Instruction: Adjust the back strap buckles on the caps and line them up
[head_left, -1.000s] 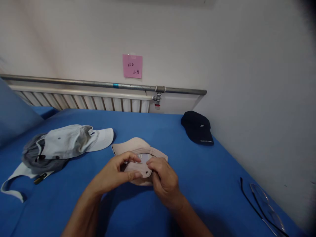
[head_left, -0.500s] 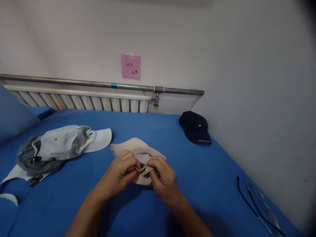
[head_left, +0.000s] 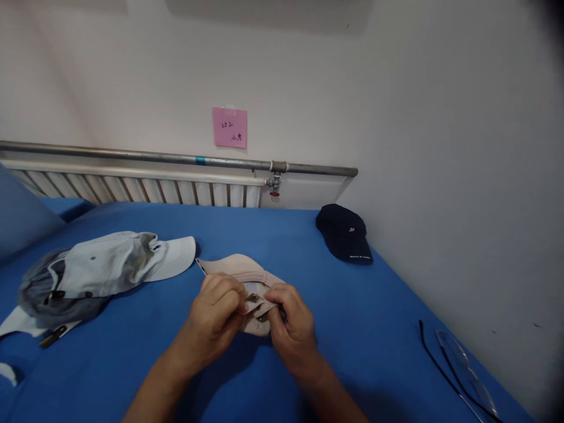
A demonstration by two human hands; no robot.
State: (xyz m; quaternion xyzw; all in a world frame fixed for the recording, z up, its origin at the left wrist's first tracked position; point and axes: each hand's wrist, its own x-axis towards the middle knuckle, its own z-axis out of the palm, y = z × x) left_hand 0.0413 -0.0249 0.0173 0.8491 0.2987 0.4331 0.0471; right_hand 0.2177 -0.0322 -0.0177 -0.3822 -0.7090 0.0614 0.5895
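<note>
A light pink baseball cap [head_left: 240, 264] lies upside down on the blue sheet, its brim toward the far left. My left hand [head_left: 215, 311] pinches the left side of its back strap, thumb against the curled fingers. On the other side my right hand [head_left: 293, 320] grips the strap's other part near a small dark buckle. Between my hands the strap ends meet around the cap's rear opening. My fingers hide part of the strap and the cap's inside.
White and grey caps [head_left: 110, 264] lie stacked at the left. A navy cap [head_left: 343, 232] sits by the wall at the back right. Eyeglasses [head_left: 462, 370] rest near the right edge. Behind the bed run a radiator [head_left: 167, 191] and a metal pipe [head_left: 145, 155]; a pink note [head_left: 230, 127] hangs above.
My left hand has shifted slightly right along the strap, its fingers more curled. The right hand keeps its hold on the cap. The whole view has tilted up a little.
</note>
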